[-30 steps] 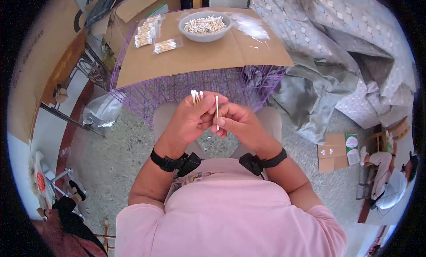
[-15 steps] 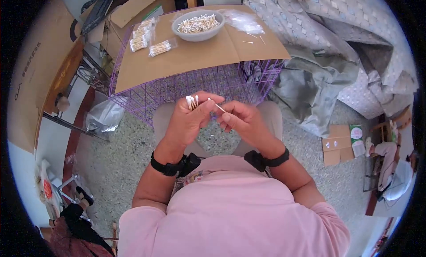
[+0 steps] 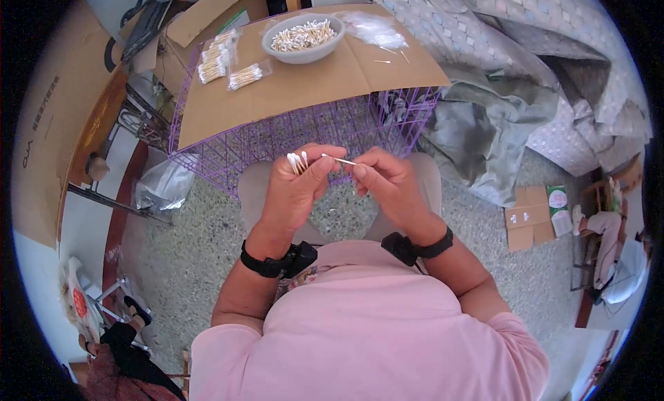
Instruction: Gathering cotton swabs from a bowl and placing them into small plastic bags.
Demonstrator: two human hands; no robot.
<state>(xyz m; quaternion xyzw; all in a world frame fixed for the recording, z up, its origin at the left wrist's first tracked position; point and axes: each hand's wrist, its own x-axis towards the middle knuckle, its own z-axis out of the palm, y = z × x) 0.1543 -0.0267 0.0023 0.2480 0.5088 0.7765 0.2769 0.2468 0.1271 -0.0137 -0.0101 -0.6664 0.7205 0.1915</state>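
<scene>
My left hand (image 3: 299, 186) is closed round several cotton swabs (image 3: 297, 163), whose white tips stick up beside the thumb. Between my two hands a single cotton swab (image 3: 339, 159) lies almost level, one end at my left thumb and forefinger. Its other end is pinched by the fingertips of my right hand (image 3: 389, 183). Beyond my hands, a grey bowl (image 3: 304, 57) heaped with loose cotton swabs (image 3: 302, 35) stands on a flat cardboard sheet (image 3: 297, 96). Small clear bags packed with swabs (image 3: 246, 76) lie to its left.
Clear plastic bags (image 3: 377, 31) and a few loose swabs (image 3: 384, 61) lie right of the bowl. The cardboard rests on a purple wire cage (image 3: 277, 145). Grey sheeting (image 3: 477, 138) is heaped at right. Other people sit at far right (image 3: 605, 235) and lower left (image 3: 131, 359).
My right hand has moved slightly right and up, its fingers drawn away from the left hand. The single swab between them has turned closer to level, and more of it shows.
</scene>
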